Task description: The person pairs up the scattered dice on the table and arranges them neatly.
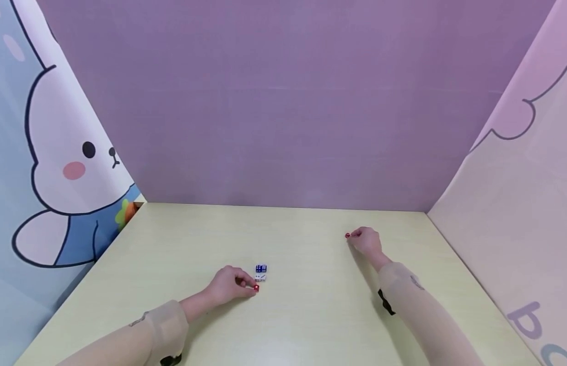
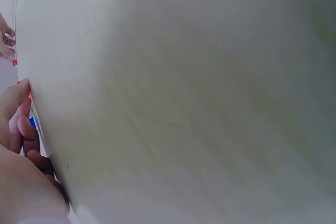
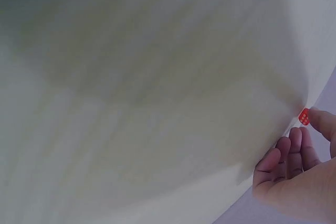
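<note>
My left hand (image 1: 229, 284) pinches a small red die (image 1: 256, 288) between thumb and fingertips, low over the table. Just behind that die sit white dice (image 1: 260, 278), side by side, with blue dice (image 1: 261, 268) in a row directly beyond them. In the left wrist view, the fingers mostly hide the red die, and a bit of blue die (image 2: 32, 122) shows behind them. Far to the right, toward the back of the table, my right hand (image 1: 366, 241) holds another red die (image 3: 304, 116) at its fingertips; white pips face the right wrist camera.
The pale wooden table (image 1: 301, 325) meets a purple back panel (image 1: 283, 112). A printed sheet with a cartoon rabbit (image 1: 77, 132) hangs along the left side, and a pinkish printed sheet (image 1: 516, 203) along the right. Black straps (image 1: 386, 302) show at the sleeves.
</note>
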{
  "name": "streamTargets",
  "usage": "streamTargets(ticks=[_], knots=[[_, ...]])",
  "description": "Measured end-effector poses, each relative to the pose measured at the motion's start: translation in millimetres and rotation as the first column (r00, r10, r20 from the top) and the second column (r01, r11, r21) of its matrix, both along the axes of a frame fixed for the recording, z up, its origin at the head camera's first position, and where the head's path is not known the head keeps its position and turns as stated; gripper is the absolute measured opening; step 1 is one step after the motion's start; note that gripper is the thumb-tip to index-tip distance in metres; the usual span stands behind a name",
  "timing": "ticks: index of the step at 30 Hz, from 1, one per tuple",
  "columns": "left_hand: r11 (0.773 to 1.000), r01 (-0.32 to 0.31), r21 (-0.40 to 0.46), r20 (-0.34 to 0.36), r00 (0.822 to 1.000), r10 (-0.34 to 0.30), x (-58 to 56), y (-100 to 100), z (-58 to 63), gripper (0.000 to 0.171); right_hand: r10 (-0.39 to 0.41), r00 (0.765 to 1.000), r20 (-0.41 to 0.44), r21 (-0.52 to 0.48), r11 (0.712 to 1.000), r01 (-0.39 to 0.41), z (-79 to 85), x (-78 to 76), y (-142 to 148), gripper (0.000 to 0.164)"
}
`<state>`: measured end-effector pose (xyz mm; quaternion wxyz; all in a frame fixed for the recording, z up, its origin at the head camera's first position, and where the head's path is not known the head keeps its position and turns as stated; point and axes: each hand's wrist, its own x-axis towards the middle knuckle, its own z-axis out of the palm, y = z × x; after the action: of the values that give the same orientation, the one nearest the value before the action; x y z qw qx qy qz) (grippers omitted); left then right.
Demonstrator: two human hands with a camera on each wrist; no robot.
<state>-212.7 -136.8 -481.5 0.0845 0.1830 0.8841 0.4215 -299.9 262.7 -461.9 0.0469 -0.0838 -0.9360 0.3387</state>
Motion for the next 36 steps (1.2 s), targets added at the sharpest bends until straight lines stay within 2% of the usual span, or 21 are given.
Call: streamTargets(ticks=[9, 16, 27, 36], knots=[[1.0, -0.004, 0.01, 0.011, 1.0, 0.004, -0.3, 0.1, 0.3, 0.014, -0.016, 0.998, 0.053, 0.028, 0.999, 0.015, 1.6, -7.5, -1.5, 0.018], [1.0, -0.007, 0.016, 0.02, 1.0, 0.007, -1.0, 0.0, 0.7, 0.014, -0.006, 0.999, 0.054, 0.062, 0.998, 0.003, 0.8, -10.2, -3.7, 0.018], [1.0, -0.004, 0.02, 0.01, 1.0, 0.004, 0.8, 0.6, 2.0, 0.016, 0.086, 0.996, 0.028, 0.069, 0.994, -0.088, 2.7, 2.8, -16.0, 0.017], [1.0, -0.012, 0.004, 0.015, 1.0, 0.012, 1.0, 0.1, 1.4, 0.015, 0.171, 0.985, -0.017, 0.088, 0.982, -0.169, -3.0, 17.1, -25.6, 0.011]])
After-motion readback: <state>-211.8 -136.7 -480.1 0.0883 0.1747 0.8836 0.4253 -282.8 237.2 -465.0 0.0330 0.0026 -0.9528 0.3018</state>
